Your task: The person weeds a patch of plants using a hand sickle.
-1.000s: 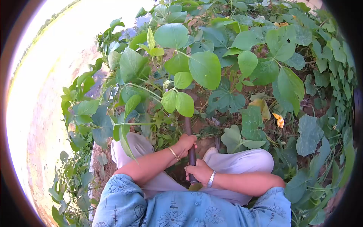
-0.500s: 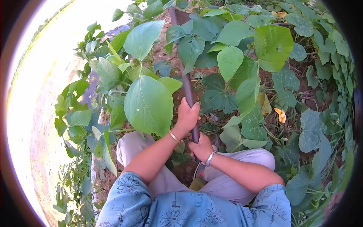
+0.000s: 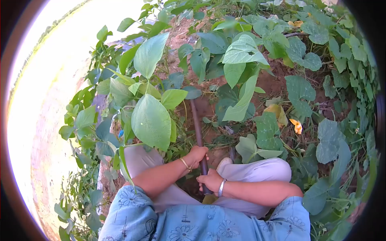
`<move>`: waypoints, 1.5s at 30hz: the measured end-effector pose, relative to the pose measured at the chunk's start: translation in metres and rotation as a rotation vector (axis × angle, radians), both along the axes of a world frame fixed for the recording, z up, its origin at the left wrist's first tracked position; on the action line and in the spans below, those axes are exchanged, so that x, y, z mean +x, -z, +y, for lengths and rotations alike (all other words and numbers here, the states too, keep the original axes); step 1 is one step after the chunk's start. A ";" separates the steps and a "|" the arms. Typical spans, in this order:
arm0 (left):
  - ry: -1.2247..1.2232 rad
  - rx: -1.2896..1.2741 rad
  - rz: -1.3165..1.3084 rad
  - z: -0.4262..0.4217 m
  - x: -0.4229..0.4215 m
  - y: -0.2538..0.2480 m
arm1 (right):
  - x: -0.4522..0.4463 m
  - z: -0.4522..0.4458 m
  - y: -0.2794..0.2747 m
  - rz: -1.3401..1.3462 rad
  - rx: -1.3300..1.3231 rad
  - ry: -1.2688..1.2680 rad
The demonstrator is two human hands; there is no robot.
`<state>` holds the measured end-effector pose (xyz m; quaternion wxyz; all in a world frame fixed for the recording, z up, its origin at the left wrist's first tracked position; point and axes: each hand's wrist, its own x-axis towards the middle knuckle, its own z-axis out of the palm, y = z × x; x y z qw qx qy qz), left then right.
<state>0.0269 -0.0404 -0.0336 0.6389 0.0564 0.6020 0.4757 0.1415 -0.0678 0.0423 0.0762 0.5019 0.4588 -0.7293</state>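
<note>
A hoe's dark handle (image 3: 198, 126) runs from between my knees up and away; its head is hidden behind leaves. My left hand (image 3: 197, 156) is closed around the handle, with a gold bangle on that wrist. Lower down, close to the handle's near end, my right hand (image 3: 210, 179) grips it too, a silver bracelet at its wrist. Broad green leaves (image 3: 151, 121) hang just beyond my left hand.
Leafy vines crowd both sides, with an orange blossom (image 3: 296, 126) and a yellowed leaf (image 3: 276, 113) at right. Brown soil (image 3: 207, 106) shows around the handle. A bright pale strip of ground (image 3: 52, 120) lies at far left.
Both hands have drawn the hoe down and closer to my body. Its blade, visible at the top before, is now out of sight behind leaves. Leaves ahead have shifted.
</note>
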 end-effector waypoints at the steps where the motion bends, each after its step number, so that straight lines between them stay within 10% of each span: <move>1: -0.011 -0.001 -0.027 -0.002 0.001 -0.005 | 0.001 -0.001 -0.003 0.003 0.011 -0.001; 8: -0.024 0.186 -0.076 0.012 -0.013 -0.057 | -0.004 0.007 -0.039 0.316 -0.092 0.115; 17: -0.197 0.563 0.455 0.061 -0.031 -0.091 | -0.024 0.057 0.002 0.222 0.611 0.048; 23: -0.048 0.091 0.186 0.056 -0.024 0.002 | -0.019 0.050 0.020 0.003 0.035 0.078; 30: -0.148 -0.119 0.007 0.000 0.001 0.012 | 0.005 0.009 0.027 -0.111 0.106 -0.115; 45: -0.221 0.485 0.131 0.039 -0.029 -0.112 | -0.018 0.034 -0.055 0.409 0.234 0.074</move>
